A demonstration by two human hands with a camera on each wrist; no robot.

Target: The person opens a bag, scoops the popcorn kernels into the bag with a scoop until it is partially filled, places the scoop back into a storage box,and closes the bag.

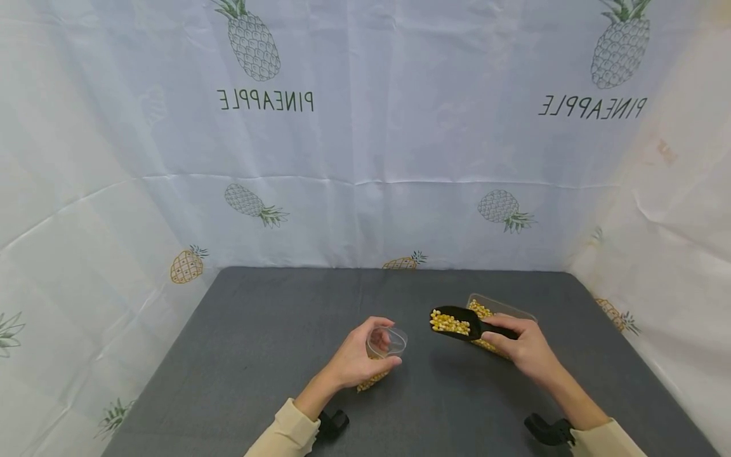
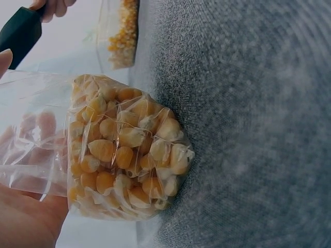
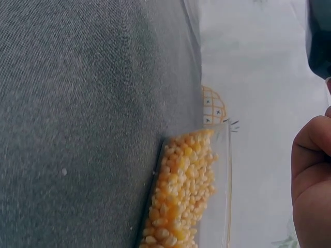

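Note:
My left hand (image 1: 355, 357) holds a clear plastic bag (image 1: 388, 341) by its upper part, fingers and thumb curved round the open, round mouth. Yellow corn kernels (image 2: 124, 155) fill the bottom of the bag, which appears to rest on the table in the left wrist view. To the right, my right hand (image 1: 532, 348) grips the handle of a black scoop (image 1: 476, 325). The scoop is loaded with corn kernels (image 1: 450, 322) and hovers above the table, its front end pointing left toward the bag but apart from it.
Behind the scoop and right hand stands a clear rectangular container (image 1: 514, 310) with corn kernels in it, partly hidden in the head view. A stray kernel or crumb (image 3: 64, 171) lies on the dark grey table (image 1: 274, 330). Pineapple-printed white curtains (image 1: 354, 139) enclose the table's back and sides.

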